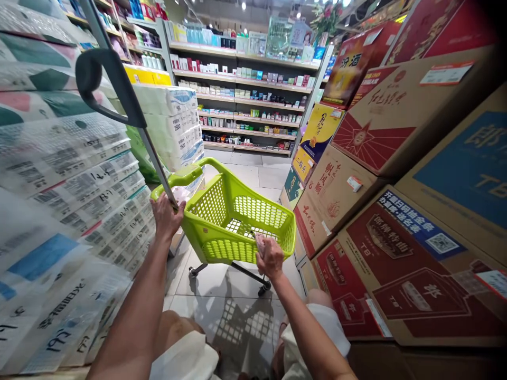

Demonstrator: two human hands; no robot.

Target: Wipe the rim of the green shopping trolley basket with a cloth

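A lime-green plastic shopping cart (214, 253) with a latticed basket stands before me, tilted in view. My left hand (168, 214) is closed around its left rear corner, where a grey metal pole (152, 158) meets the green plastic. The pole runs up to the upper left and bears a dark curved plastic handle (137, 113). My right hand (271, 257) pinches a crumpled pale pinkish cloth (260, 244) and presses it against the basket's near right rim. The basket floor shows white tiles through its holes. My right fingertips are partly hidden by the cloth.
Wrapped paper packs (71, 158) are stacked close on the left, with more white packs (178, 126) beyond. Liquor cartons (376, 121) rise on the right. Shelves of small boxed goods (245, 95) cross the aisle's end. My knees flank the tiled floor (186, 303).
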